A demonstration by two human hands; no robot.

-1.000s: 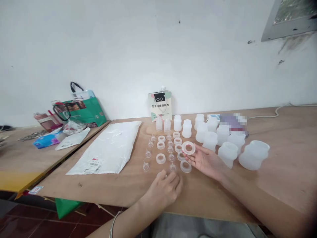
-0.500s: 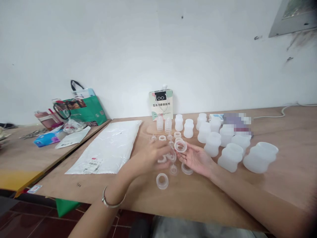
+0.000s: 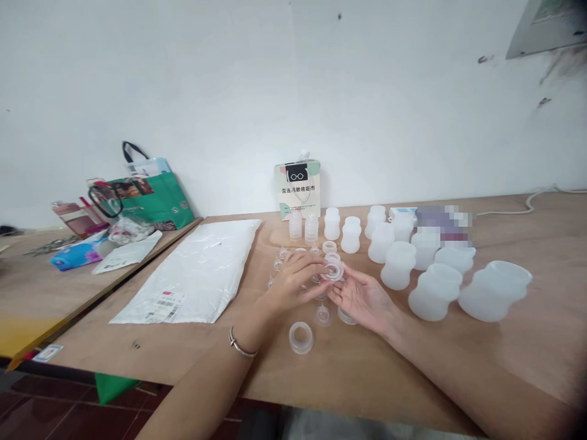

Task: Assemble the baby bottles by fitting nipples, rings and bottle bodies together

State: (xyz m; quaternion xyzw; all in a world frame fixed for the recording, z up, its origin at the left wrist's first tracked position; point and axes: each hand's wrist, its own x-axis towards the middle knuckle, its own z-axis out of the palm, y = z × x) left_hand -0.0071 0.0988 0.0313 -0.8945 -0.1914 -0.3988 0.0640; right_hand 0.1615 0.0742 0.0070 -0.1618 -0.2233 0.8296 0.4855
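Observation:
My right hand (image 3: 364, 300) holds a translucent bottle collar ring (image 3: 340, 272) between thumb and fingers above the table. My left hand (image 3: 293, 280) reaches in from the other side, its fingertips pinching a clear bottle nipple (image 3: 331, 269) at the ring's opening; the fingers partly cover it. Below the hands lie another collar ring (image 3: 301, 338) and a clear nipple (image 3: 323, 315). One more ring (image 3: 347, 316) is partly hidden under my right hand. Behind them sit a further ring (image 3: 329, 247) and several small clear nipples, partly covered by my left hand.
Several frosted bottle bodies (image 3: 398, 265) stand on the right. Two clear caps (image 3: 295, 227) are at the back before a paper bag (image 3: 298, 189). A white mailing bag (image 3: 192, 272) lies left. A green bag (image 3: 158, 198) and tissue pack (image 3: 77, 252) occupy the adjoining table.
My left hand has moved right from the loose nipples to the ring in my right hand, bringing a clear nipple against it. The right hand keeps its hold, and the view has shifted slightly.

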